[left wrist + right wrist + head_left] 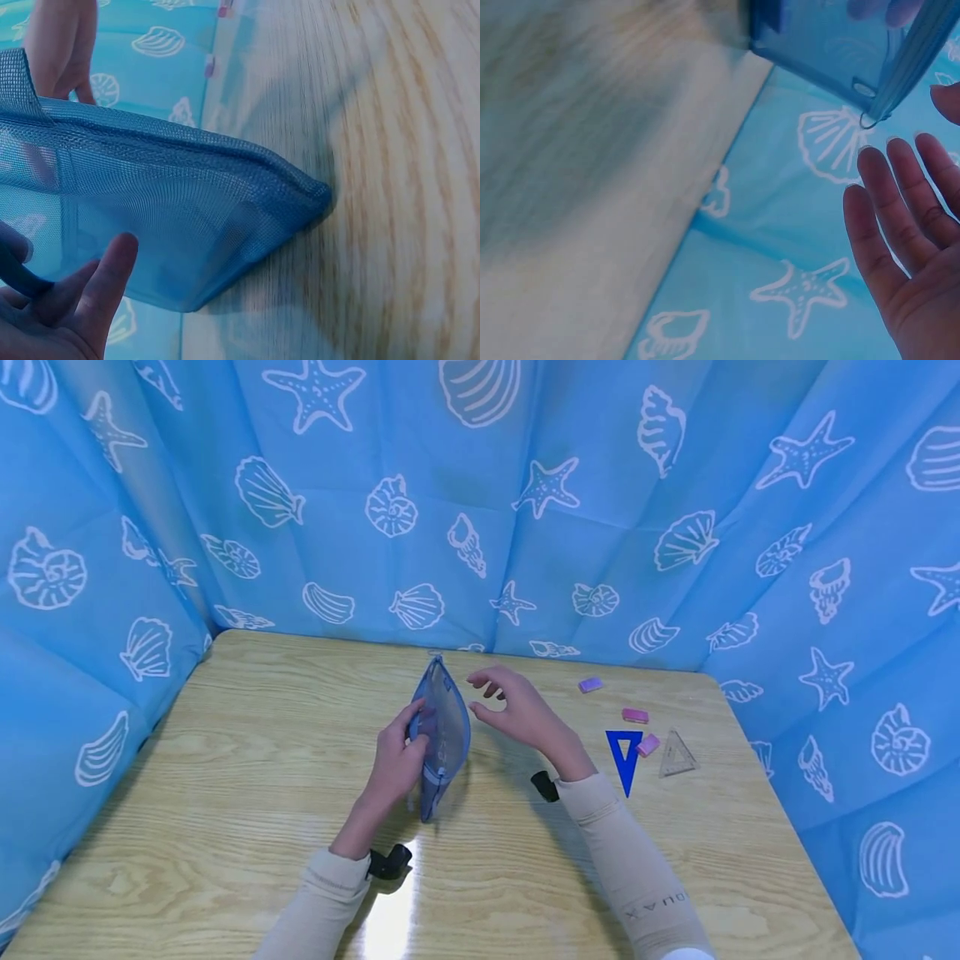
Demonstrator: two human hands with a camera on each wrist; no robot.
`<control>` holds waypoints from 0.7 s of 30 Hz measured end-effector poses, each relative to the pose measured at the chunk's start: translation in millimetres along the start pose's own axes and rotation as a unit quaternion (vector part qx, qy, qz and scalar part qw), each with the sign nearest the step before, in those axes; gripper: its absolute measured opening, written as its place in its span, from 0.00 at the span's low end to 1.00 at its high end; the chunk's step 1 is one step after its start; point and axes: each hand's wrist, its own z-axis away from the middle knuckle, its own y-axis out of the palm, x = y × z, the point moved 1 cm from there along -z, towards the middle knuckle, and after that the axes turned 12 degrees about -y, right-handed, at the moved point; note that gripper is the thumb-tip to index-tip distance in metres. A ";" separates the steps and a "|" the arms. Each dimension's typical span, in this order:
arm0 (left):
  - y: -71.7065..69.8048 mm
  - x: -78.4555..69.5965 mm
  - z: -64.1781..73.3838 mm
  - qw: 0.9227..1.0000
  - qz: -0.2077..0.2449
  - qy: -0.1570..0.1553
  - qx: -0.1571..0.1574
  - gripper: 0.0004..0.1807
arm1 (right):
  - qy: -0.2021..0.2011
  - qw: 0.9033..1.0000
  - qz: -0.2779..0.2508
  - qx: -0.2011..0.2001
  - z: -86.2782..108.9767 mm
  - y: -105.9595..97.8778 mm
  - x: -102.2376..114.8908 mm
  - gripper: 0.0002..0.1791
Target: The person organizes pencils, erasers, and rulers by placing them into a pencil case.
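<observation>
A blue mesh zipper pouch (pixel 452 718) stands upright above the middle of the table, its mouth spread apart. My left hand (pixel 399 758) grips its left side, thumb at the rim. In the left wrist view, fingers of that hand (pixel 79 315) lie against the mesh of the pouch (pixel 172 195), and its lower corner is close over the wood. To the right of the pouch, my right hand (pixel 517 706) is raised with loosely bent fingers and nothing in it. The right wrist view has this hand (pixel 922 247) below a small ring (pixel 867 120) at the zipper's end.
On the right of the wooden table (pixel 262 718) lie a lilac eraser (pixel 590 685), a pink eraser (pixel 635 716) and another pinkish one (pixel 648 744). That last one touches a blue set square (pixel 627 782). Beside it is a clear set square (pixel 679 769). A blue shell-print curtain (pixel 480 477) encloses the table.
</observation>
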 end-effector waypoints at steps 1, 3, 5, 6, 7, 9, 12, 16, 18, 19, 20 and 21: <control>-0.3 -0.5 0.2 1.000 0.000 -0.001 0.000 0.34 | 0.002 1.000 -0.003 -0.003 3.0 0.0 -1.9 0.21; -1.0 -0.9 0.2 1.000 0.004 -0.002 0.002 0.34 | 0.009 1.000 -0.010 -0.006 9.1 0.0 -4.9 0.21; -2.0 -0.9 0.6 1.000 0.010 -0.004 0.006 0.34 | 0.014 1.000 -0.016 -0.008 14.9 -0.3 -7.0 0.20; -2.5 -0.9 0.7 1.000 0.012 -0.005 0.007 0.34 | 0.017 1.000 -0.015 -0.008 17.9 -0.3 -8.2 0.20; -2.9 -0.6 0.7 1.000 0.014 -0.005 0.008 0.34 | 0.019 1.000 -0.016 -0.008 20.9 -0.6 -9.7 0.20; -3.4 0.1 0.5 1.000 0.017 -0.003 0.012 0.34 | 0.023 1.000 -0.017 -0.005 27.0 -1.2 -13.5 0.21; -3.5 0.4 0.6 1.000 0.017 -0.003 0.014 0.33 | 0.034 0.999 -0.024 0.003 37.7 -3.3 -19.4 0.22; -3.0 -0.1 0.8 1.000 0.018 -0.002 0.013 0.33 | 0.052 0.998 -0.030 0.010 57.4 -8.1 -26.2 0.22; -2.7 0.2 0.8 1.000 0.022 -0.003 0.014 0.33 | 0.059 0.998 -0.029 0.009 70.0 -10.6 -30.6 0.22; -2.5 0.3 0.8 1.000 0.024 -0.004 0.015 0.34 | 0.063 0.998 -0.030 0.007 76.5 -11.8 -32.8 0.23; -2.5 0.3 1.0 0.999 0.027 -0.006 0.017 0.34 | 0.067 0.997 -0.029 0.004 83.0 -13.0 -35.5 0.22; -2.5 0.4 1.0 0.999 0.030 -0.008 0.017 0.34 | 0.072 0.997 -0.031 0.000 89.2 -14.6 -37.7 0.22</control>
